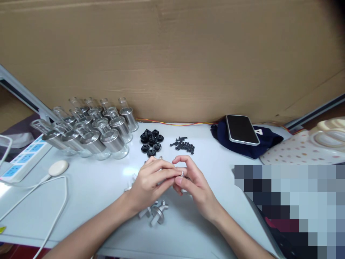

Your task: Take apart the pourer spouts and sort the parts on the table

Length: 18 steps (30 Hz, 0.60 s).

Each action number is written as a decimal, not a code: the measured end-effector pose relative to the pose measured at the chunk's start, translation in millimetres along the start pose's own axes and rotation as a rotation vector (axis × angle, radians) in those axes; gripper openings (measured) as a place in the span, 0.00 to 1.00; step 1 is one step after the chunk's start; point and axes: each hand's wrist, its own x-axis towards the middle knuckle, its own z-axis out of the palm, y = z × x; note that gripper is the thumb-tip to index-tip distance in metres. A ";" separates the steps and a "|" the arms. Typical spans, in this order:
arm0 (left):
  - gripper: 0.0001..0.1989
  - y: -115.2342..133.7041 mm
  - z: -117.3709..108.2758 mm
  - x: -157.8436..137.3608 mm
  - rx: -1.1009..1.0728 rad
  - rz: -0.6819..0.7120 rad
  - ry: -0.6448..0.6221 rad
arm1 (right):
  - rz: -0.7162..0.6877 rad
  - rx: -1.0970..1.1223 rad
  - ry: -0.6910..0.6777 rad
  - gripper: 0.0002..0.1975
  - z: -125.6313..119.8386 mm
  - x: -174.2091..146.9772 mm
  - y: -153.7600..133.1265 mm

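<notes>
Both hands meet over the middle of the table. My right hand (195, 185) pinches a small silver spout fitting (182, 174) between thumb and fingers, which hide most of it. Against that fitting press the closed fingertips of my left hand (156, 178); whatever lies between them is hidden. Similar silver spout fittings (158, 214) lie below and behind my left hand. Beyond the hands sits a cluster of black ringed stoppers (151, 140). To their right is a small pile of thin black strips (184, 145).
Several glass bottles with metal sleeves (90, 140) stand at the back left. Near them are a power strip (24, 158) and a white round charger (58, 168) with its cable. A phone (242, 129) rests on dark blue cloth (222, 138). Cardboard (172, 61) walls the back.
</notes>
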 end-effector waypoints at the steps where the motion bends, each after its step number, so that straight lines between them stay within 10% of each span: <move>1: 0.05 -0.2 0.2 -0.6 0.002 0.005 -0.001 | -0.001 -0.003 -0.002 0.11 -0.1 -0.5 -0.1; 10: 0.11 4.7 -3.8 4.9 -0.134 -0.068 -0.007 | -0.025 0.025 0.044 0.08 0.8 -0.3 1.4; 14: 0.18 32.7 -21.8 12.5 -0.691 -0.422 0.010 | -0.089 -0.018 0.143 0.09 -1.2 1.3 -1.9; 18: 0.26 74.2 -35.0 -19.7 -1.208 -0.620 -0.322 | -0.096 -0.022 0.179 0.11 -3.4 2.4 -2.8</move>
